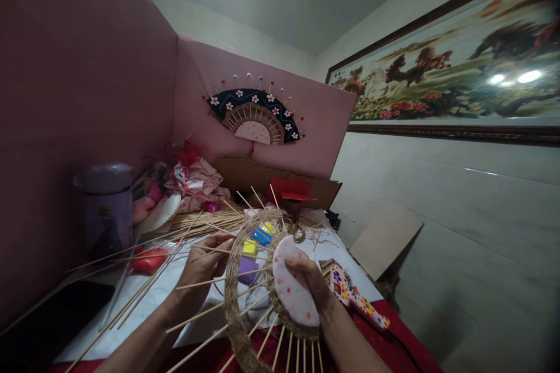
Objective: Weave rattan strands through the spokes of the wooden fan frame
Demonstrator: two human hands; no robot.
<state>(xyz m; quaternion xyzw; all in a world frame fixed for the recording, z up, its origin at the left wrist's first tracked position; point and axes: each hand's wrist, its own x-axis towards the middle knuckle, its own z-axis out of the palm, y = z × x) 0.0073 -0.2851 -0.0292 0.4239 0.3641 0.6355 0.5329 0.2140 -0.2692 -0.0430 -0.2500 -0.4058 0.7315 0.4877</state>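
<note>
A half-made fan [233, 309] of thin sticks and woven brown cord is held up over the table, tilted on its side. Its half-round base [294, 288] is covered in white cloth with small red dots. My right hand [311, 277] grips this base, thumb across the front. At the outer cord band, my left hand [205, 262] has its fingers closed near the stick ends; whether it pinches a stick or the band is hard to make out. Behind the fan lie blue [261, 236], yellow [249, 247] and purple packets [248, 271].
A finished dark fan with flowers [254, 106] hangs on the pink board. Long loose sticks [144, 288] lie at left, beside a red packet [149, 260] and a purple tumbler [105, 210]. A flower-patterned glue gun [356, 297] rests at right, its cord trailing over red cloth.
</note>
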